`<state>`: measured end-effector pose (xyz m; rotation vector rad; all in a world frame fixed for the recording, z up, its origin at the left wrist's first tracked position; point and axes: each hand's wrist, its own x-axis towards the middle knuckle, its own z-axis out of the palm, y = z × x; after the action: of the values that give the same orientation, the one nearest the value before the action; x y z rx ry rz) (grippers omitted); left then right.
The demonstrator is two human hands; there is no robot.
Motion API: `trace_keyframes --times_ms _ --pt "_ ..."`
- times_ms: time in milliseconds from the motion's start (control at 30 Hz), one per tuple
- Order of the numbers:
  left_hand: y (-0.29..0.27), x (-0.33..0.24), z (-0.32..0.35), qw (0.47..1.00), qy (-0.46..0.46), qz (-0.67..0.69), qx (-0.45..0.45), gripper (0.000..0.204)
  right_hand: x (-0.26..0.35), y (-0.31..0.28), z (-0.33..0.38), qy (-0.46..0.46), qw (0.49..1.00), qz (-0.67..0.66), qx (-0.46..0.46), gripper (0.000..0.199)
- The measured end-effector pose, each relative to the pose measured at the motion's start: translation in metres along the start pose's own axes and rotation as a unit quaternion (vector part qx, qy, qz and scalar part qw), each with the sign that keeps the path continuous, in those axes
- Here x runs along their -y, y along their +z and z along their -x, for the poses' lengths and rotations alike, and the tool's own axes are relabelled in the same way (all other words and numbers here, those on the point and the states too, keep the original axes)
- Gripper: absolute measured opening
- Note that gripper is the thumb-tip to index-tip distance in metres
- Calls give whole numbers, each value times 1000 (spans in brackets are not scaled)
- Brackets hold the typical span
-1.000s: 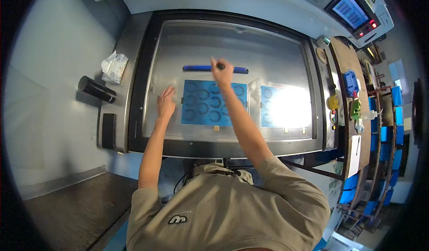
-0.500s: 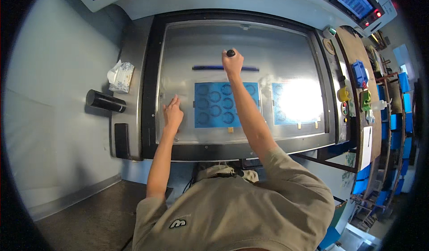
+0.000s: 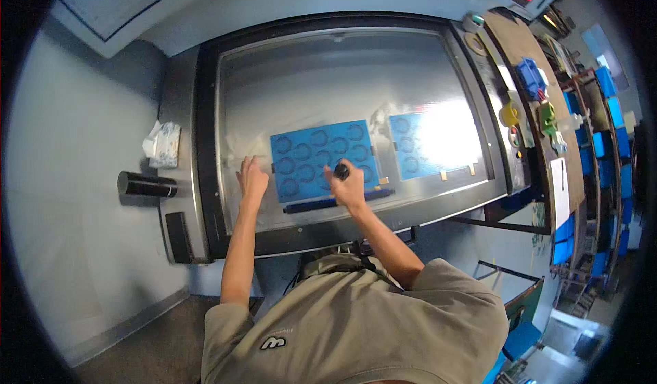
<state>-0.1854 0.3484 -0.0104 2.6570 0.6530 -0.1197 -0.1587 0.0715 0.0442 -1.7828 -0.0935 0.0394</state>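
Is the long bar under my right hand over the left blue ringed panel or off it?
Off it, seen from above: the long bar under your right hand shows along the near edge of the left blue ringed panel.

On worktable: 2 sheets, L-R. Squeegee along L sheet front edge, w/ R hand on handle; L hand at sheet's L side. L ledge: tissue pack behind cylinder.

Panel far side clr, blue bar blocks nr side
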Motion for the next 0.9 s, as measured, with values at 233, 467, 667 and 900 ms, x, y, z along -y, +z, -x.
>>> trace_keyframes --times_ms 233,467,667,900 --pt "85 -128 46 964 184 -125 -146 67 3 -136 -215 -46 998 -21 -27 22" --pt "99 -197 17 967 198 -55 -150 66 -89 -280 -242 -119 980 -40 -155 27" --pt "100 -188 20 968 173 -74 -166 66 -84 -301 -103 -65 986 -75 -135 32" --pt "108 -195 12 965 179 -96 -164 65 -81 -344 -36 -99 965 109 -215 29"
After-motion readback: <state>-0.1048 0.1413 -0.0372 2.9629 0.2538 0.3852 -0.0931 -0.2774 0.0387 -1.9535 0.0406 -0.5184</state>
